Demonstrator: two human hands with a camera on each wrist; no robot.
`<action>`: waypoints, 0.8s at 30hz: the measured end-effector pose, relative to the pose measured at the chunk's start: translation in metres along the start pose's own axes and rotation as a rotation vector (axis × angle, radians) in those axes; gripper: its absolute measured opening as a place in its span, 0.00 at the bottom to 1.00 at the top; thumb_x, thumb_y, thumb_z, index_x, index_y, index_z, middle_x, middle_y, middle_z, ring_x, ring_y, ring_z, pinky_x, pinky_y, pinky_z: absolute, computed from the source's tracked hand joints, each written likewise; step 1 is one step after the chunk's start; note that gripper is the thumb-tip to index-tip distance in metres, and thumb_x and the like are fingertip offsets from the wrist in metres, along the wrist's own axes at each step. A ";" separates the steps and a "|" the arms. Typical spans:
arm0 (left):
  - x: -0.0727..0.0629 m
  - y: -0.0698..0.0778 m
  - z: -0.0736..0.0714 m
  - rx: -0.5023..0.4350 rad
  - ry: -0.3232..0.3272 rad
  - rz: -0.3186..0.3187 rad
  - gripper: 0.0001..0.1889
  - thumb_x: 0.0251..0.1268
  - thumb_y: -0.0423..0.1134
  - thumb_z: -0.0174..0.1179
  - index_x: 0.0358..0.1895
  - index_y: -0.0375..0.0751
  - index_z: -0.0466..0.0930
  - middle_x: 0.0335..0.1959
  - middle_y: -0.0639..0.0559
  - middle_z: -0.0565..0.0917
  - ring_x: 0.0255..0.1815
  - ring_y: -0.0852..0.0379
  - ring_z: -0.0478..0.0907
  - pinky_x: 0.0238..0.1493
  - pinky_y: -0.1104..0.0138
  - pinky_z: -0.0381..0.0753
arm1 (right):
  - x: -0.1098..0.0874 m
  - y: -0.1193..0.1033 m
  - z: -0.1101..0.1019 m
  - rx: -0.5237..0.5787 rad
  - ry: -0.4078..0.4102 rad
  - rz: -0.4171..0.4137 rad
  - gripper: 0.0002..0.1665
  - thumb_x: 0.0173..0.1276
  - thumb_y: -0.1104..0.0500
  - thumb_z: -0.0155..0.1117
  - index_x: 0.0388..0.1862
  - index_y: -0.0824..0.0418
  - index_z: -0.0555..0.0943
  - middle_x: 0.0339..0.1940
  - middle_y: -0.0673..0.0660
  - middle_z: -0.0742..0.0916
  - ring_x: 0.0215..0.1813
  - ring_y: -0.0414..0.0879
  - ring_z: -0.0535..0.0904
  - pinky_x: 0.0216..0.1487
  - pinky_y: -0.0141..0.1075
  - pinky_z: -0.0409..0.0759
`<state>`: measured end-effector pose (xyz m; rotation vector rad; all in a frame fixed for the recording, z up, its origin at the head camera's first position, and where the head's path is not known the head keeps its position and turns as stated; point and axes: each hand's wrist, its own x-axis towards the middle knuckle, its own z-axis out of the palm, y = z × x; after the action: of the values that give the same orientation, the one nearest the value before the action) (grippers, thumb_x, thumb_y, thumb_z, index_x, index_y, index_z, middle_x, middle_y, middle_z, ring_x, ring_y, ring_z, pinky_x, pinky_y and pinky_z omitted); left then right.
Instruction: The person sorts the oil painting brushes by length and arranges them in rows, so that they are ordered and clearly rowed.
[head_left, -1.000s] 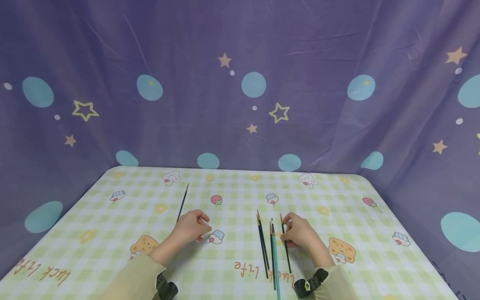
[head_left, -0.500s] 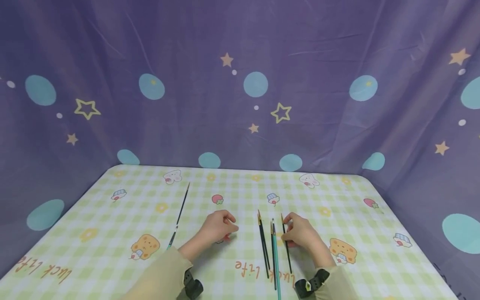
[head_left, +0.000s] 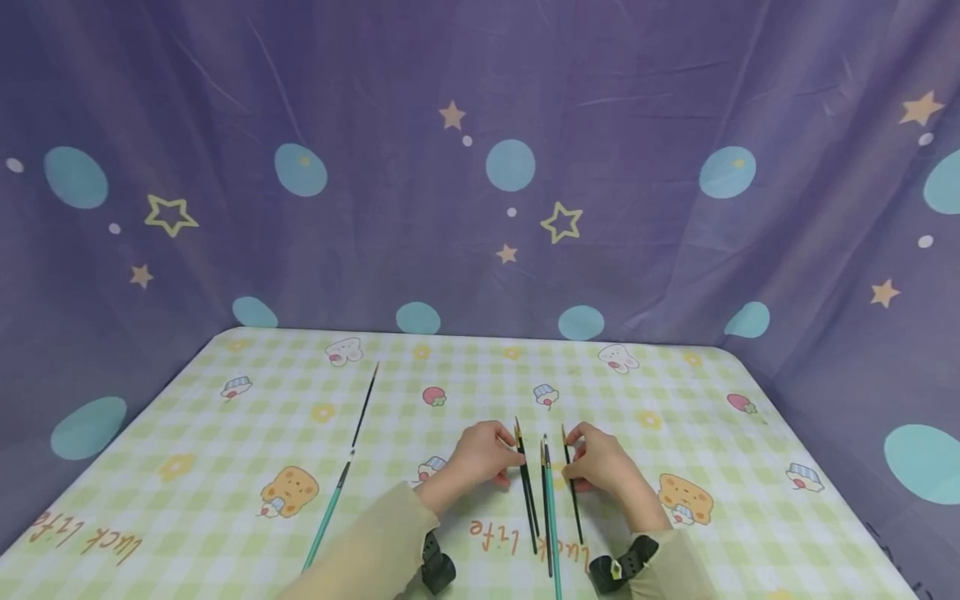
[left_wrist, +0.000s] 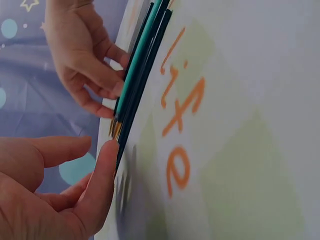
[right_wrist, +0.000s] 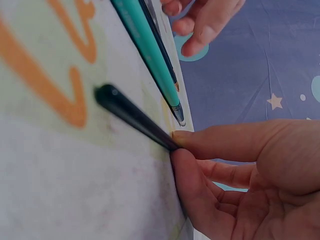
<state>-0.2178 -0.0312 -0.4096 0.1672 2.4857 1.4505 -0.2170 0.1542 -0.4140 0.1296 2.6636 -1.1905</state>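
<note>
In the head view my right hand (head_left: pixel 600 462) pinches a thin black paintbrush (head_left: pixel 576 512) between thumb and fingers, low over the tablecloth. The brush's dark handle end (right_wrist: pixel 130 115) points away from the fingertips in the right wrist view. My left hand (head_left: pixel 482 454) is at a pair of black paintbrushes (head_left: pixel 528 496), one fingertip right at their upper part. Its thumb and finger stand apart in the left wrist view. Between the hands lie a turquoise paintbrush (head_left: pixel 553 533) and a dark paintbrush (head_left: pixel 544 500), bristles pointing to the far side.
Left of the left arm, a turquoise-handled paintbrush (head_left: pixel 327 517) lies on the checked tablecloth (head_left: pixel 187 533), with a thin black paintbrush (head_left: pixel 365 404) beyond its tip. A purple curtain (head_left: pixel 375 250) hangs behind the table.
My left hand has moved right, from near the left-hand brushes to the black pair, uncovering the turquoise-handled brush on the left. The right hand has stayed in place with its paintbrush.
</note>
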 end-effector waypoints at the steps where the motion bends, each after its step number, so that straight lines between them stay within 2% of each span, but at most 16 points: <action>1: 0.001 0.000 0.003 0.004 0.010 -0.004 0.13 0.51 0.33 0.64 0.37 0.31 0.73 0.20 0.44 0.79 0.12 0.54 0.77 0.19 0.66 0.78 | 0.000 0.000 0.000 -0.002 -0.002 -0.001 0.23 0.49 0.69 0.66 0.44 0.65 0.71 0.29 0.58 0.75 0.24 0.45 0.75 0.21 0.33 0.78; 8: 0.009 -0.003 0.014 0.029 0.088 -0.039 0.13 0.47 0.30 0.66 0.34 0.31 0.72 0.22 0.47 0.75 0.11 0.56 0.76 0.15 0.69 0.77 | -0.001 -0.001 0.000 -0.004 0.001 -0.007 0.22 0.49 0.70 0.66 0.44 0.65 0.71 0.28 0.58 0.76 0.24 0.46 0.76 0.21 0.33 0.78; 16: 0.013 0.000 0.015 0.053 0.109 -0.056 0.12 0.42 0.23 0.63 0.31 0.32 0.71 0.22 0.46 0.75 0.09 0.58 0.73 0.14 0.70 0.76 | 0.000 -0.001 0.000 -0.009 0.001 -0.002 0.22 0.49 0.69 0.66 0.43 0.64 0.70 0.28 0.58 0.76 0.23 0.45 0.76 0.21 0.32 0.78; 20: 0.015 0.003 0.017 0.182 0.138 -0.016 0.09 0.41 0.25 0.61 0.27 0.35 0.70 0.18 0.48 0.75 0.10 0.59 0.73 0.17 0.70 0.74 | 0.000 0.000 0.000 -0.004 -0.001 0.000 0.22 0.49 0.70 0.66 0.43 0.64 0.70 0.29 0.58 0.76 0.25 0.46 0.76 0.21 0.33 0.78; 24: 0.022 0.002 0.018 0.350 0.215 0.057 0.09 0.39 0.27 0.60 0.19 0.39 0.67 0.12 0.52 0.71 0.12 0.57 0.68 0.18 0.70 0.67 | 0.001 0.001 0.000 0.000 -0.006 0.002 0.22 0.49 0.69 0.66 0.43 0.64 0.71 0.29 0.58 0.76 0.25 0.46 0.75 0.21 0.33 0.78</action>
<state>-0.2335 -0.0097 -0.4198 0.1555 2.9189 1.0899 -0.2180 0.1545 -0.4152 0.1283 2.6576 -1.1886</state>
